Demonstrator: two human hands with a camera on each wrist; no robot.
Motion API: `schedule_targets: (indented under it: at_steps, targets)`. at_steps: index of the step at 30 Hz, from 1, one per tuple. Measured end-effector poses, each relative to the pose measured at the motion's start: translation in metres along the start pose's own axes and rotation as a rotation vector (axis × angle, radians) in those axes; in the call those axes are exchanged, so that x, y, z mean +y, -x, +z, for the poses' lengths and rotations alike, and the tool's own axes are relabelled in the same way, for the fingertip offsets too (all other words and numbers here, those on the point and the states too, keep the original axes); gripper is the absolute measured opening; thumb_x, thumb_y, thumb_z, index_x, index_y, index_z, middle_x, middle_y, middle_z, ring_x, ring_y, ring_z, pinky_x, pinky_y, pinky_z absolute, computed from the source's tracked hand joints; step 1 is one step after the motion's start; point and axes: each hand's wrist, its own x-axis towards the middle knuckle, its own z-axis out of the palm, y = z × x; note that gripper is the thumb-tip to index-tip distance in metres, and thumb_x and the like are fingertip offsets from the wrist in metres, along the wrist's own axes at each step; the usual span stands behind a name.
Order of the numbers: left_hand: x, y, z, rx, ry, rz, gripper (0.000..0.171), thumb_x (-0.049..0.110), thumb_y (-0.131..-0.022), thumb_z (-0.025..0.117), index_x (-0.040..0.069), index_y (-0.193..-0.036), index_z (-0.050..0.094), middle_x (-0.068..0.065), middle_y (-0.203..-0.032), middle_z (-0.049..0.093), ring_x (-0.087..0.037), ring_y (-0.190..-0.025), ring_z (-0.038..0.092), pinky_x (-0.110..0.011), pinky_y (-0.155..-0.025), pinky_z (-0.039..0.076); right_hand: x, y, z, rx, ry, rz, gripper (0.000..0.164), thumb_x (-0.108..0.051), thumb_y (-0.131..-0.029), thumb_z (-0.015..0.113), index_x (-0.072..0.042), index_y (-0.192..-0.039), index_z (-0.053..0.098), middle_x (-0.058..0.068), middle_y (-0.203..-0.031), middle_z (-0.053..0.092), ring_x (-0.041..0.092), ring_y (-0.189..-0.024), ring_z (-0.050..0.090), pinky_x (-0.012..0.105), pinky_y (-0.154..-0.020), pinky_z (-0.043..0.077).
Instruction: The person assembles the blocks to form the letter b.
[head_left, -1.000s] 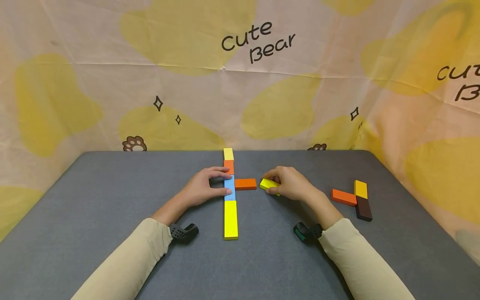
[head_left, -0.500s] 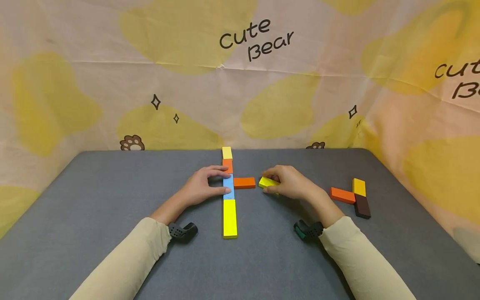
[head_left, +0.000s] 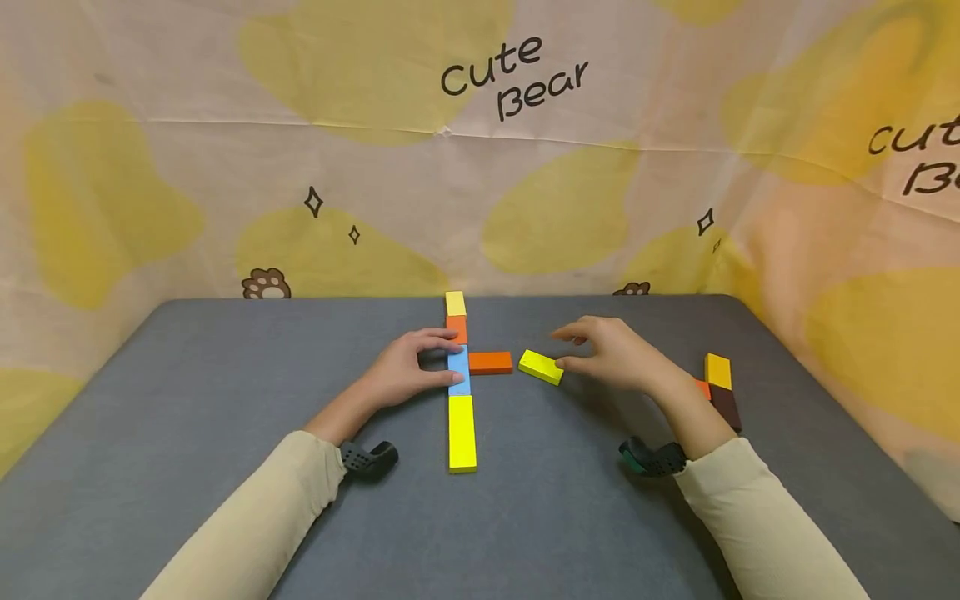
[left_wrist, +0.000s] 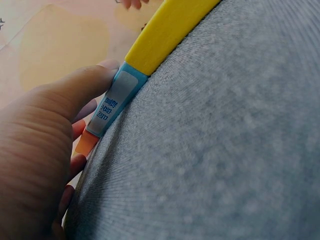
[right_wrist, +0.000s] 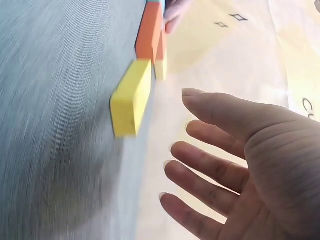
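A column of flat blocks runs up the table's middle: a bright yellow block (head_left: 462, 433) nearest, then a blue block (head_left: 460, 388), an orange block (head_left: 459, 322) and a pale yellow block (head_left: 455, 303). Another orange block (head_left: 491, 363) juts right from the blue one. My left hand (head_left: 405, 372) rests thumb and fingertips on the blue block and the orange one beyond it, fingers extended. Right of the jutting block lies a loose yellow block (head_left: 540, 367), slanted, with a small gap between them. My right hand (head_left: 618, 354) hovers beside it, fingers spread and holding nothing.
Farther right, a yellow block (head_left: 717, 372), a dark brown block (head_left: 724, 408) and a partly hidden orange block (head_left: 702, 389) lie together behind my right forearm. A printed cloth (head_left: 397, 192) hangs behind the grey table (head_left: 225, 367).
My right hand has let go of the loose yellow block and moved up and to the right, its fingers opening. The block stays slanted on the table. My left hand has kept its place.
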Motion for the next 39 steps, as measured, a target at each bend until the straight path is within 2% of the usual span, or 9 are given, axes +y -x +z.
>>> schedule_targets:
  at_steps: [7,14,21,29,39]
  targets:
    - [-0.003,-0.001,-0.002,0.002,-0.003,0.016,0.046,0.034,-0.085,0.083,0.019,-0.126,0.072,0.000,-0.149,0.056,-0.028,-0.145,0.044,-0.053,-0.120,0.034,0.021,0.027,-0.016,0.059,0.053,0.015,0.044,-0.024,-0.093,0.074,-0.006,-0.132,0.067,0.014,-0.126,0.070,0.034,-0.116,0.063,0.053,-0.096,0.052]
    - [0.000,0.002,-0.004,0.003,0.002,0.021,0.046,0.033,-0.084,0.083,0.018,-0.126,0.072,-0.002,-0.150,0.056,-0.030,-0.145,0.043,-0.055,-0.119,0.034,0.034,0.058,-0.033,0.050,0.103,0.060,0.046,-0.027,-0.092,0.075,-0.007,-0.132,0.066,0.013,-0.128,0.069,0.034,-0.118,0.063,0.054,-0.095,0.052]
    - [0.002,0.001,-0.004,0.002,-0.004,0.025,0.046,0.033,-0.084,0.083,0.018,-0.126,0.072,-0.003,-0.149,0.056,-0.031,-0.145,0.044,-0.056,-0.119,0.034,0.052,0.081,-0.045,0.064,0.117,0.097,0.047,-0.026,-0.091,0.076,-0.007,-0.133,0.066,0.016,-0.130,0.068,0.039,-0.121,0.062,0.058,-0.097,0.051]
    - [0.002,0.000,-0.002,-0.008,0.017,0.013,0.046,0.033,-0.085,0.083,0.019,-0.127,0.072,-0.001,-0.150,0.055,-0.030,-0.146,0.043,-0.056,-0.121,0.032,0.077,0.090,-0.052,0.055,0.151,0.095,0.047,-0.021,-0.087,0.079,-0.003,-0.129,0.068,0.018,-0.124,0.071,0.037,-0.110,0.065,0.056,-0.090,0.052]
    - [0.000,-0.001,0.000,-0.003,0.008,0.003,0.046,0.033,-0.085,0.083,0.018,-0.127,0.072,-0.001,-0.150,0.056,-0.029,-0.145,0.043,-0.055,-0.121,0.031,0.096,0.087,-0.042,-0.004,0.109,0.135,0.043,-0.017,-0.086,0.079,-0.001,-0.125,0.070,0.021,-0.121,0.070,0.038,-0.107,0.065,0.056,-0.087,0.054]
